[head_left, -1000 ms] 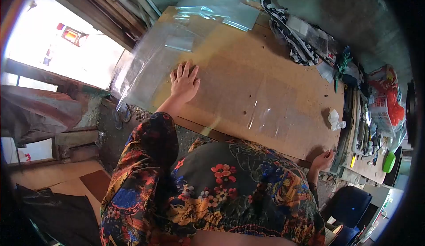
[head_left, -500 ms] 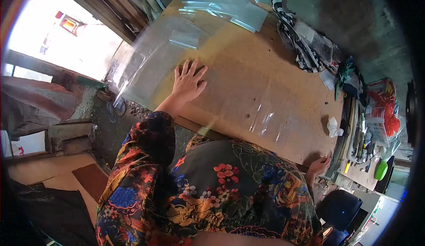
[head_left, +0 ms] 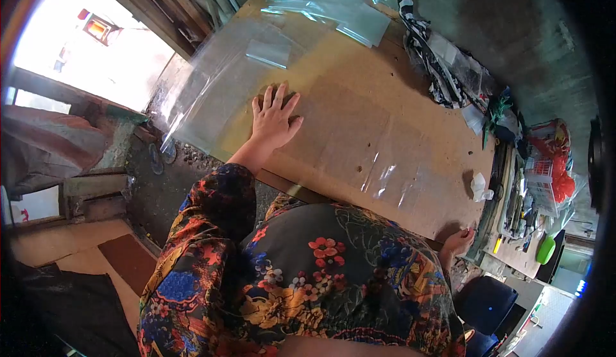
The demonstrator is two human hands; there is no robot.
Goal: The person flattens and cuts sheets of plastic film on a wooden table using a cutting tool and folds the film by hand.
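My left hand (head_left: 274, 121) lies flat with fingers spread on the wooden board (head_left: 333, 68), at the edge of a clear plastic sheet (head_left: 212, 94). Another thin clear sheet (head_left: 378, 158) covers the middle and right of the board. At the board's near right corner is my right hand (head_left: 459, 241), its fingers curled together; what they hold, if anything, is too small to make out. A small folded clear packet (head_left: 268, 54) rests beyond my left hand. Crumpled white paper (head_left: 479, 187) sits above my right hand.
Stacked clear plastic (head_left: 366, 24) lies at the far edge. Black-and-white cloth (head_left: 443, 81) is bunched against the wall. To the right are a basket (head_left: 540, 180) with red plastic, tools (head_left: 518, 212) and a green object (head_left: 545, 250). A dark chair (head_left: 484, 302) stands at lower right.
The view has shifted slightly, so the things at the right appear farther left. My left hand stays spread on the board, and my right hand remains at the corner with its fingers curled.
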